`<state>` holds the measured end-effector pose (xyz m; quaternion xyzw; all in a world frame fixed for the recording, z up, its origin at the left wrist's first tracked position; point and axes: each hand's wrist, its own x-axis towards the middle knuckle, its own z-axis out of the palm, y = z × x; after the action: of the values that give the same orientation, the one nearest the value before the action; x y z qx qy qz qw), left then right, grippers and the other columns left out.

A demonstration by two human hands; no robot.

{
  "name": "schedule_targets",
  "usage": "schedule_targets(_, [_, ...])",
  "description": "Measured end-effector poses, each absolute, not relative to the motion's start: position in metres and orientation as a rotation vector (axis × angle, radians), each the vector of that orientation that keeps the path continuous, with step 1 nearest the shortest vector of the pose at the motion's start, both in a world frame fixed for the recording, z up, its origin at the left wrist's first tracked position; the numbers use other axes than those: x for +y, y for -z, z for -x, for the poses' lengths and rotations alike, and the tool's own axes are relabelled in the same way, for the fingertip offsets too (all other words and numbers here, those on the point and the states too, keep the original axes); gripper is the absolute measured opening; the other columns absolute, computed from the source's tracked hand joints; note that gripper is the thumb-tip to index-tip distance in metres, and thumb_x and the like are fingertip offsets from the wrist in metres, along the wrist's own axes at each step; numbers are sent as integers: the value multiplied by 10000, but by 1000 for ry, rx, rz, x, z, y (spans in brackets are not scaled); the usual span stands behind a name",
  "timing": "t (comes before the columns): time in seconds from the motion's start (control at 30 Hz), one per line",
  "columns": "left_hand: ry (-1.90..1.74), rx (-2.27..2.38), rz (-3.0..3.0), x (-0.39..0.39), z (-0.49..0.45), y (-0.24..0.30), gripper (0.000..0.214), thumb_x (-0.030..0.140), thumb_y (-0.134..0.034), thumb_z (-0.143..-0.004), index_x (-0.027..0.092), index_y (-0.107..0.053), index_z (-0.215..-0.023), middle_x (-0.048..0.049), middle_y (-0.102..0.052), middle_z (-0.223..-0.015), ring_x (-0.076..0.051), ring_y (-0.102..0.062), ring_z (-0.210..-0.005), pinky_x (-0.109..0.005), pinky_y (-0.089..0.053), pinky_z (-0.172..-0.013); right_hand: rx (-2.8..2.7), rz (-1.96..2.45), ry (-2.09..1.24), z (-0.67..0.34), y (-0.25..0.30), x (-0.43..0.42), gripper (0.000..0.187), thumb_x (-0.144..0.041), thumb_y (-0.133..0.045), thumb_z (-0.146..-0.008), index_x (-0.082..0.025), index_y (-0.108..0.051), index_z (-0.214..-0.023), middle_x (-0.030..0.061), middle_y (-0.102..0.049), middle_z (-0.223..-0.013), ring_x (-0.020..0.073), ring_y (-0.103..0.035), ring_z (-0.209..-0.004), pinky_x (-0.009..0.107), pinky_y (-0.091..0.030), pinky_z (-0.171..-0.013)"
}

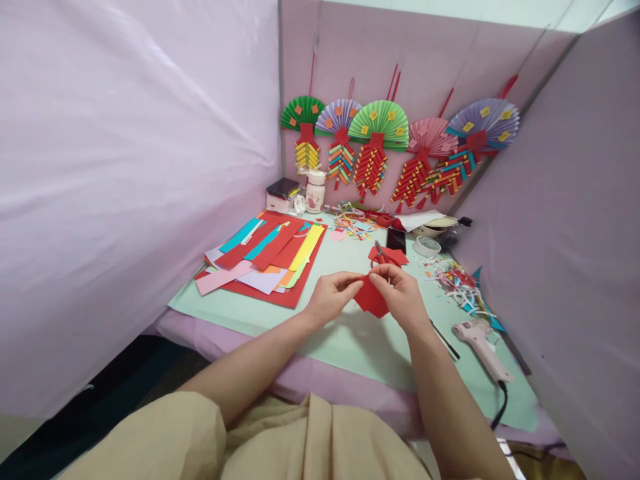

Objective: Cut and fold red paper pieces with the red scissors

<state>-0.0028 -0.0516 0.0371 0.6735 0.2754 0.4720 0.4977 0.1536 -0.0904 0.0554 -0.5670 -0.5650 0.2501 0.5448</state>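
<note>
A small piece of red paper [371, 298] is held up above the pale green table cover. My left hand [336, 293] pinches its upper left edge between thumb and fingers. On the other side, my right hand [400, 293] is closed on its upper right part, covering some of it. Just beyond my fingers, red-handled scissors [383, 253] rest on more red paper pieces [399, 257]. A black pen-like stick [445, 340] lies beside my right forearm.
Left stands a stack of coloured paper [285, 293]. Paper scraps [353, 223] lie at the back, with a phone [396, 241], a tape roll [427, 247] and a white bottle [315, 192]. A corded glue gun [483, 347] lies right. Paper fan ornaments [383, 123] hang behind.
</note>
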Motion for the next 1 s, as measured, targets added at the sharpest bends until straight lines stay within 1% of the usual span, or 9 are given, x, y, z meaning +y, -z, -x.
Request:
schedule_targets(0.13, [-1183, 705, -1698, -47, 10, -56, 212, 323, -600, -804, 160, -734, -825, -41, -729, -823, -170, -649, -779, -248, -503, -718, -1326, 1328, -613, -148, -70, -90, 200, -393, -638, -762, -198, -635, -803, 19, -618, -766, 146, -503, -654, 273, -413, -603])
schedule_targets(0.23, [-1084, 700, -1718, -36, 13, -66, 197, 328, -636, -765, 152, -726, -772, -34, -714, -772, -165, -632, -733, -245, -496, -667, -1245, 1303, -755, -145, -76, -84, 228, -414, -683, -711, -201, -632, -773, 20, -630, -726, 160, -532, -637, 276, -419, -571])
schedule_targets(0.33, [-925, 729, -1513, -24, 11, -64, 192, 323, -672, -717, 134, -700, -731, -30, -681, -691, -151, -614, -656, -262, -510, -620, -1081, 1259, -889, -144, -69, -75, 266, -423, -727, -649, -200, -622, -747, 19, -637, -696, 170, -555, -618, 284, -443, -564])
schedule_targets(0.43, [-880, 770, -1253, -17, 7, -52, 210, 315, -700, -684, 115, -686, -743, -41, -675, -678, -143, -616, -627, -297, -538, -640, -939, 1236, -931, -143, -53, -65, 296, -427, -745, -616, -197, -613, -747, 22, -641, -688, 180, -569, -622, 298, -473, -581])
schedule_targets(0.53, [-910, 788, -1251, -16, 5, -40, 198, 293, -697, -679, 109, -696, -752, -45, -681, -683, -144, -622, -637, -290, -538, -647, -922, 1218, -954, -141, -39, -62, 291, -424, -742, -628, -199, -615, -763, 17, -640, -694, 179, -574, -627, 301, -479, -594])
schedule_targets(0.67, [-1008, 802, -1468, -17, 7, -33, 203, 307, -648, -720, 119, -713, -763, -30, -681, -686, -140, -612, -636, -257, -517, -613, -958, 1164, -964, -140, -34, -64, 245, -404, -727, -671, -207, -615, -767, -6, -625, -698, 157, -564, -626, 284, -465, -607])
schedule_targets(0.73, [-1036, 806, -1512, -17, 8, -32, 230, 336, -649, -729, 122, -716, -783, -33, -691, -715, -145, -621, -659, -260, -521, -630, -954, 1151, -964, -141, -33, -64, 244, -402, -728, -673, -207, -615, -769, -12, -620, -702, 150, -559, -626, 279, -461, -611])
schedule_targets(0.87, [-1027, 798, -1408, -17, 9, -31, 290, 382, -693, -703, 121, -710, -829, -55, -710, -788, -168, -647, -722, -298, -549, -701, -957, 1161, -873, -147, -31, -60, 275, -430, -721, -670, -206, -613, -788, -1, -626, -733, 162, -564, -663, 285, -471, -631])
schedule_targets(1.0, [-1050, 801, -1421, -18, 10, -35, 281, 393, -695, -694, 128, -701, -787, -36, -691, -725, -152, -630, -681, -290, -551, -682, -961, 1161, -864, -150, -29, -58, 289, -439, -719, -668, -204, -608, -794, 8, -618, -741, 168, -560, -675, 284, -476, -627])
